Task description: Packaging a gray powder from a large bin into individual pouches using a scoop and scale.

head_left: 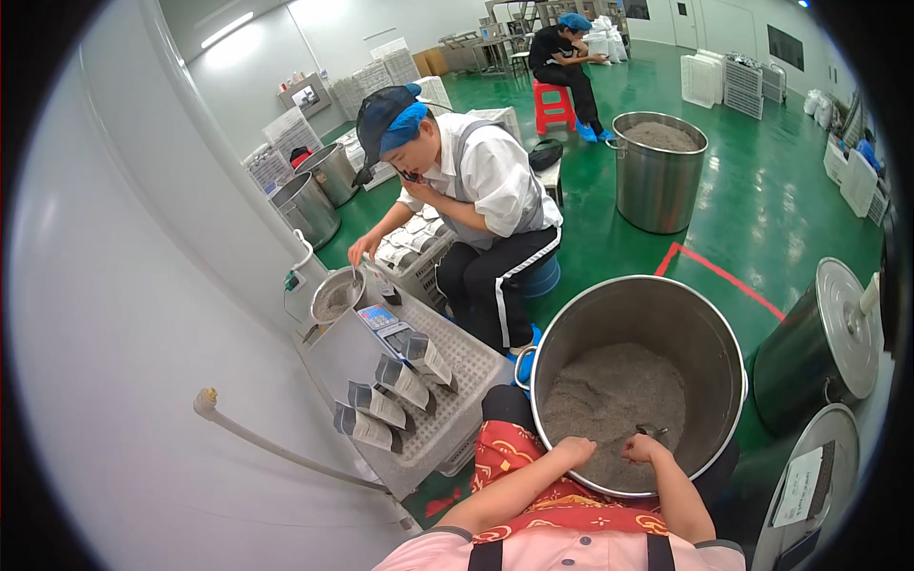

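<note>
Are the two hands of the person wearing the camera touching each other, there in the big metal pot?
Apart. The head view shows the left hand and right hand with a strip of grey-brown powder visible between them.

The steel pot [636, 309] stands open and upright; loose grey-brown granules [614, 385] lie unevenly inside.

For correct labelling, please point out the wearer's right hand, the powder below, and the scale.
Right hand [645, 448], head view: its back.
Powder [619, 395], head view: middle of surface.
Scale [377, 317], head view: blue panel.

White walls [238, 71] border a green floor [590, 219] with red lines [729, 280].
</note>
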Tool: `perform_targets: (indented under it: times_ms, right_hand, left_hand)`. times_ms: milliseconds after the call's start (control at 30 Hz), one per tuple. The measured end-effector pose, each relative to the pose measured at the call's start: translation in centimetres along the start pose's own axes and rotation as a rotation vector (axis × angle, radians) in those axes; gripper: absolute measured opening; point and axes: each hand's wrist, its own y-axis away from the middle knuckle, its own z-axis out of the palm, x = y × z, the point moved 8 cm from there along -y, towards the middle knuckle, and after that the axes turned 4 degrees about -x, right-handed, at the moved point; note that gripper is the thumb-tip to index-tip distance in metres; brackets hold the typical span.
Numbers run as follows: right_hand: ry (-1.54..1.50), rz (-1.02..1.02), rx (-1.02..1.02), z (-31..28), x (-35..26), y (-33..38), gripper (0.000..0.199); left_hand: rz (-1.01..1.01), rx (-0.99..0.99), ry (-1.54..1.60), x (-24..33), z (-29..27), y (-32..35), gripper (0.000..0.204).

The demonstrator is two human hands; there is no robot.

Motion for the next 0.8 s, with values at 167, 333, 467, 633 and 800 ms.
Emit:
perform_targets:
  times_ms: [167, 333, 467, 633, 800]
  right_hand:
    - [-0.035, 0.010, -0.043, -1.2, -0.9, 0.3, 0.029]
    - [0.044, 0.051, -0.001, -1.2, -0.7, -0.2, 0.033]
    - [0.114, 0.062, -0.039, -0.5, -0.3, -0.1, 0.037]
    - [0.091, 0.070, -0.044, 0.0, 0.2, -0.3, 0.038]
    - [0.107, 0.037, -0.029, 0.0, -0.2, -0.3, 0.037]
  left_hand:
    - [0.002, 0.092, 0.142, -0.1, -2.4, -0.1, 0.049]
    - [0.071, 0.428, 0.051, 0.3, -4.7, 1.8, 0.049]
    - [0.017, 0.265, 0.113, -0.2, -3.4, 1.1, 0.046]
    - [-0.017, 0.221, 0.181, -0.1, -3.3, 1.4, 0.033]
    - [-0.014, 0.219, 0.208, -0.2, -3.2, 1.5, 0.030]
